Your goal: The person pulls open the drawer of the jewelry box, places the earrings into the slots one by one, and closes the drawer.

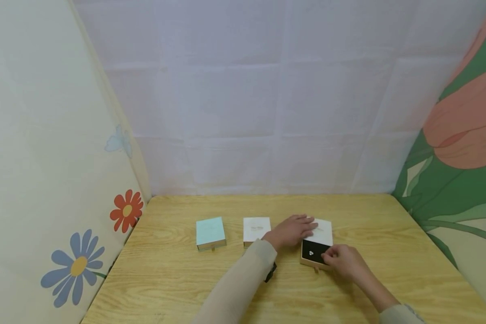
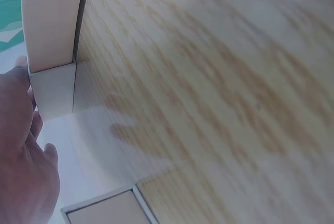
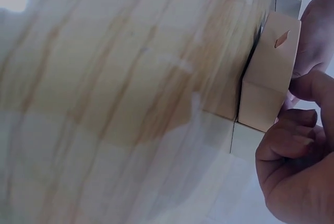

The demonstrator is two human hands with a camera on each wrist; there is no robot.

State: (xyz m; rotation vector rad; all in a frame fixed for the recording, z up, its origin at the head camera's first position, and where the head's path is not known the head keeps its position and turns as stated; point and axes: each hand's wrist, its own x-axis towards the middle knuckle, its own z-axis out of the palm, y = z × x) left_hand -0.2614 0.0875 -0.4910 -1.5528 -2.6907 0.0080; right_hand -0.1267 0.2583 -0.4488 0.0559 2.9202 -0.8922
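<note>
Hands (image 1: pixel 320 245) — beside white box (image 1: pixel 256 229), teal box (image 1: pixel 210 233)

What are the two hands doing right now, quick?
Left hand: open, fingers flat on the white sleeve of the drawer box.
Right hand: fingers curled, pinching the pulled-out drawer.

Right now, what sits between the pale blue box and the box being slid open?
In the head view, a closed white box sits between the pale blue box and the half-open box, with the left hand resting on that one.
</note>
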